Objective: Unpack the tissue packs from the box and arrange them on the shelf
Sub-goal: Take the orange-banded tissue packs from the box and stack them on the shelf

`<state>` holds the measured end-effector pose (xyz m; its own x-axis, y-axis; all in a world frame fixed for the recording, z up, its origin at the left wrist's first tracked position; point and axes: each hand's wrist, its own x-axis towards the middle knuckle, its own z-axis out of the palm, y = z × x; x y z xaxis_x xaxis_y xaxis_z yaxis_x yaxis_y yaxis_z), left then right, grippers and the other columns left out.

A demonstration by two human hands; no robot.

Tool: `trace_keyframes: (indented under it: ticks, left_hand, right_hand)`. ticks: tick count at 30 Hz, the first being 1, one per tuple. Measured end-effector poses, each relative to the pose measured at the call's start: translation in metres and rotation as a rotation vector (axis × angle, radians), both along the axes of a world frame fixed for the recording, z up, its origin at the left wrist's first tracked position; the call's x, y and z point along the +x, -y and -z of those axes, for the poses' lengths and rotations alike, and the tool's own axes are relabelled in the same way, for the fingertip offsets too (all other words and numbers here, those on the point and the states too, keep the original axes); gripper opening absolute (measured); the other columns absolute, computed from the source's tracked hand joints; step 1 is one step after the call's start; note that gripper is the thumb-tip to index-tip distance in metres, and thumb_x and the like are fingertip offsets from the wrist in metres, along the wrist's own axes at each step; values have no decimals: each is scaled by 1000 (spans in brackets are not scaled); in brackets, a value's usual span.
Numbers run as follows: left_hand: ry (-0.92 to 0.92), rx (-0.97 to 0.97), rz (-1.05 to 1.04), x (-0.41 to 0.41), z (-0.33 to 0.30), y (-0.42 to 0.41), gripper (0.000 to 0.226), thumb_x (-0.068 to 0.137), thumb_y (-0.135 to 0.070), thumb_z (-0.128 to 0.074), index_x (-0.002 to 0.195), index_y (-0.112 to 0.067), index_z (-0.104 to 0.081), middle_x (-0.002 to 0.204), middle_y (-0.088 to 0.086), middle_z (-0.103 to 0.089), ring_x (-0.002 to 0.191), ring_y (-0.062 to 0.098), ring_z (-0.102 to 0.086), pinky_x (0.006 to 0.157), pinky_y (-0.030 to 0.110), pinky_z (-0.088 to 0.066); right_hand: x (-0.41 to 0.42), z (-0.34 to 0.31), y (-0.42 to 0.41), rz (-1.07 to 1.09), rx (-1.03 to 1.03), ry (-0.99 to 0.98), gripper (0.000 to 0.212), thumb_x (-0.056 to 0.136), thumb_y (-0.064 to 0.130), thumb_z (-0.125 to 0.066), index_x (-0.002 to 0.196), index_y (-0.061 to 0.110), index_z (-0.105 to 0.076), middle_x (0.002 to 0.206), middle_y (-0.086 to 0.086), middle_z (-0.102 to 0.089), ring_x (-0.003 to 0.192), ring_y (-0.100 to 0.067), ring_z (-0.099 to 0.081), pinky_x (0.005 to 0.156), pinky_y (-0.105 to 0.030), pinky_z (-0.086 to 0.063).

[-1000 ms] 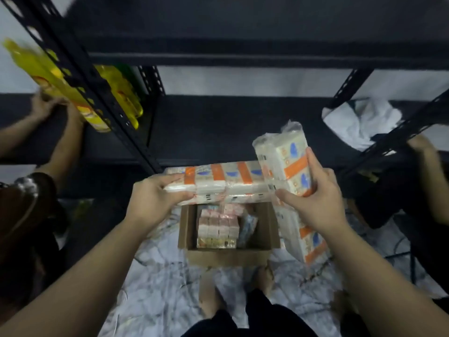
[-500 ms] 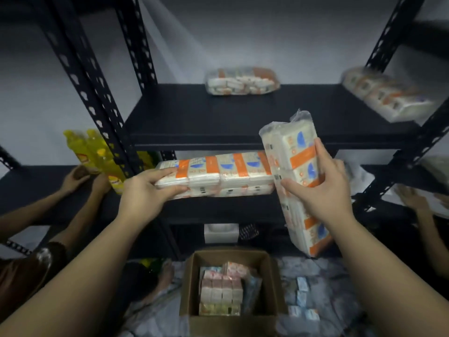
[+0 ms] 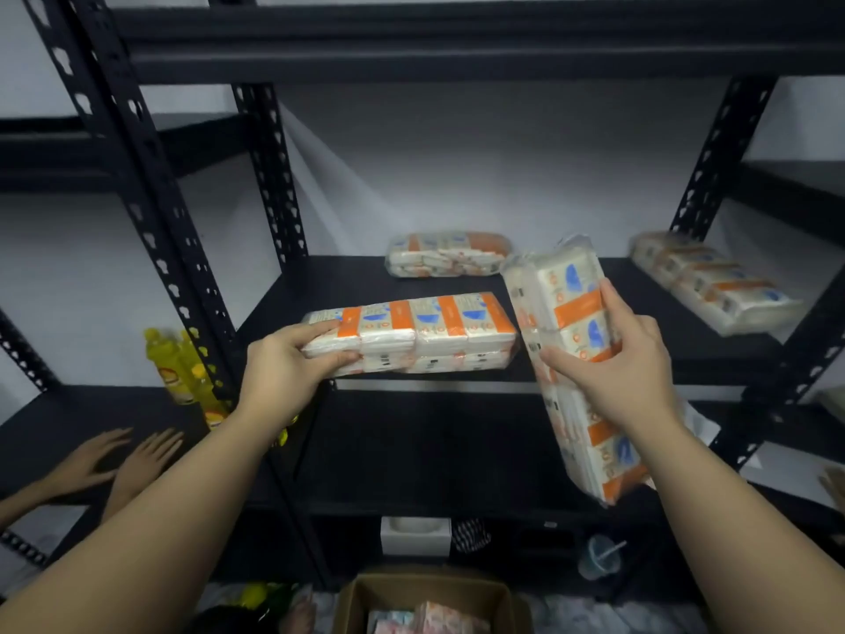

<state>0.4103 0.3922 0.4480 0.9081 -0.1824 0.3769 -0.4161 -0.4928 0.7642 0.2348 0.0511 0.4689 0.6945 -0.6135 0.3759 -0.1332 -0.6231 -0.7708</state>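
Observation:
My left hand grips the left end of a white and orange tissue pack, held flat over the front edge of the black shelf. My right hand grips a second tissue pack that stands almost upright, its lower end hanging below the shelf edge. Two more tissue packs lie on that shelf: one at the back centre, one at the right. The cardboard box sits on the floor below, open, with small packets inside.
Black perforated uprights frame the shelf bay. Yellow bottles stand on the lower left shelf, where another person's hands rest. A white container and a plastic cup sit under the lowest shelf.
Both hands have raised the two packs from above the box up to the middle shelf level. My view has tilted upward, so the box has dropped to the bottom edge.

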Motion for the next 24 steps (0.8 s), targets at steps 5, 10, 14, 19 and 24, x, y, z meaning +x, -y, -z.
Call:
trace_keyframes:
  ticks: [5, 10, 14, 19, 24]
  left_hand:
    - [-61, 49, -63, 30, 16, 33, 63, 73, -40, -91, 131, -21, -72, 124, 1, -72, 110, 11, -65, 105, 32, -51]
    - [-35, 231, -164, 59, 25, 49, 69, 82, -42, -85, 143, -26, -61, 142, 7, -58, 125, 22, -56, 110, 40, -46]
    - [10, 590, -255, 78, 17, 57, 77, 85, -59, -73, 153, -36, -45, 169, 9, -21, 156, 32, -16, 123, 56, -19]
    - [171, 879, -59, 93, 7, 75, 92, 83, -92, -32, 160, -42, -25, 171, 0, -20, 157, 29, -16, 124, 60, -7]
    - [137, 897, -24, 127, 7, 58, 83, 89, -85, -37, 160, -47, -18, 170, 0, -22, 157, 28, -18, 125, 56, -10]
  right_hand:
    - [25, -2, 29, -58, -5, -12, 106, 72, 49, -89, 157, 53, -27, 112, 10, -45, 96, 1, -52, 80, -22, -40]
    - [48, -4, 48, -127, -39, -48, 103, 73, 48, -89, 155, 54, -28, 107, 16, -44, 95, 0, -52, 77, -23, -40]
    - [74, -6, 51, -182, -66, -73, 102, 72, 48, -90, 156, 51, -30, 106, 17, -43, 94, 1, -52, 74, -16, -38]
    - [113, -8, 39, -255, -75, -151, 98, 70, 50, -91, 153, 45, -40, 111, 10, -47, 97, -6, -57, 81, -28, -48]
    - [147, -21, 25, -326, -158, -199, 101, 67, 52, -91, 153, 47, -38, 116, 11, -46, 99, -8, -57, 75, -21, -46]
